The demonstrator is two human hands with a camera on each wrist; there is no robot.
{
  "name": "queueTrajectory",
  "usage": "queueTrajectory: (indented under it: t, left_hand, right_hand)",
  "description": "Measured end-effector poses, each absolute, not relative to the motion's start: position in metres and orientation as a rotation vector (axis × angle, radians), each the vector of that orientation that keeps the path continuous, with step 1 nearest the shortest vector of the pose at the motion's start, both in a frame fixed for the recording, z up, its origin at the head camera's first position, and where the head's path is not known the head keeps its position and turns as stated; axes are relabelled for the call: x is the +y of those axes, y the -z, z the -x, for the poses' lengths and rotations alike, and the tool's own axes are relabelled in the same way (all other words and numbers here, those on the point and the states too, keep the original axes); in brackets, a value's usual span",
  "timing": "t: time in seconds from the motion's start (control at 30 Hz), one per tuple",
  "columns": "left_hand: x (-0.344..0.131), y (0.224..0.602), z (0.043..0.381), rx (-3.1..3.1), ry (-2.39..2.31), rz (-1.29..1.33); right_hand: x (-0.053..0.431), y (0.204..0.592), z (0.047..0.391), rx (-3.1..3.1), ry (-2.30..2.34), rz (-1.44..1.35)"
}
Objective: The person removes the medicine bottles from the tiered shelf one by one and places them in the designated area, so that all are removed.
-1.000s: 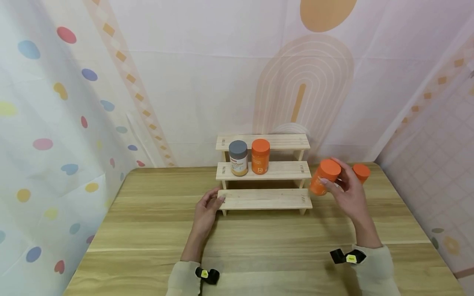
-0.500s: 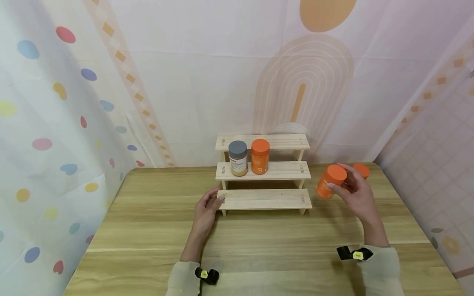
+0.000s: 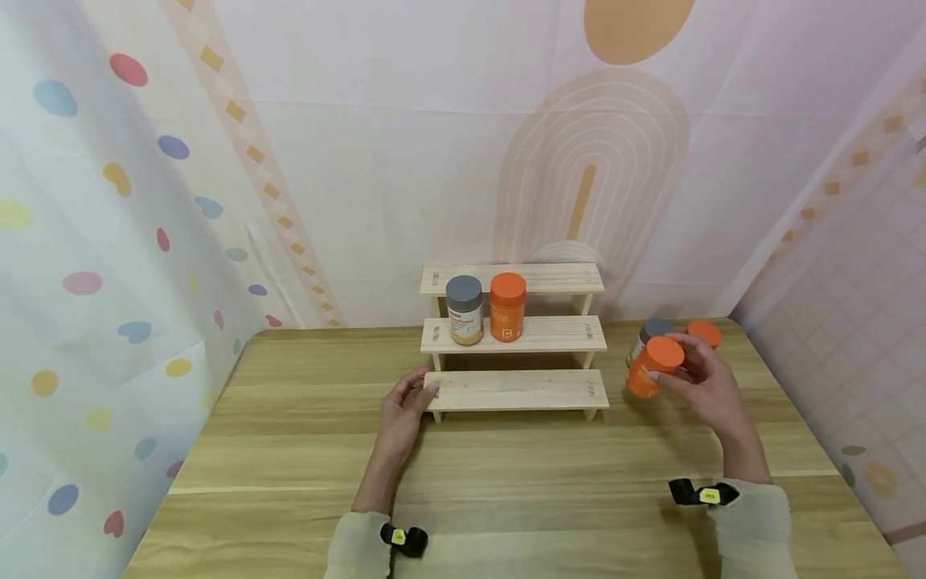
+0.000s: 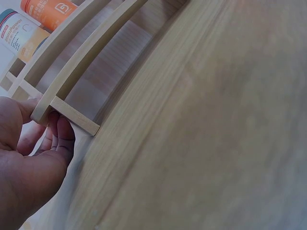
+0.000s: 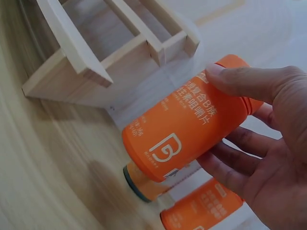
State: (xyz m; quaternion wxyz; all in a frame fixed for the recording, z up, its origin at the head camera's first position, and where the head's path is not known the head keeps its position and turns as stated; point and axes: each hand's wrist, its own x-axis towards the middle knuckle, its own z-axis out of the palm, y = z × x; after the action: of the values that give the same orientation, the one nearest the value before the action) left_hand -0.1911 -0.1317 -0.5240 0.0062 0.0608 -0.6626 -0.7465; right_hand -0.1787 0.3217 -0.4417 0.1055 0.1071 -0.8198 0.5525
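Left of the left hand point(image 3: 401, 408), an open stretch of counter point(image 3: 311, 402) runs to its left edge, along a spotted curtain point(image 3: 94, 241). The left fingers grip one wooden stand point(image 3: 510, 277), thumb over the left end of the lowest tier point(image 3: 517, 391), the others curled beneath it. Of three tiers, the middle tier point(image 3: 560, 331), beyond and right of these fingers, bears two jars: a grey-capped jar point(image 3: 465, 310) and an upright orange jar point(image 3: 508, 308), with room at their right. In front of the stand, a wide strip of counter lies open between both hands. The fingers of the right hand point(image 3: 707, 392) are curled round the top of one tilted orange jar point(image 3: 647, 375); just beyond them are two more, a second grey-capped jar point(image 3: 655, 328) and an orange-lidded jar point(image 3: 704, 332), both partly hidden. Counter room continues right of these fingers to the right edge.
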Motion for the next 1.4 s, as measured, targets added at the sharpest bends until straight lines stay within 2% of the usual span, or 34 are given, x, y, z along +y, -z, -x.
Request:
queueTrajectory:
  t: [0.6, 1.4]
  left_hand:
    - [-0.131, 0.523, 0.193, -2.092, 2.321, -0.204]
    - [-0.132, 0.524, 0.192, -2.079, 2.340, -0.202]
  right_hand:
    - [0.341, 0.456, 0.179, -2.582, -1.543, -0.163]
    - [0.347, 0.455, 0.176, -2.658, -1.504, -0.165]
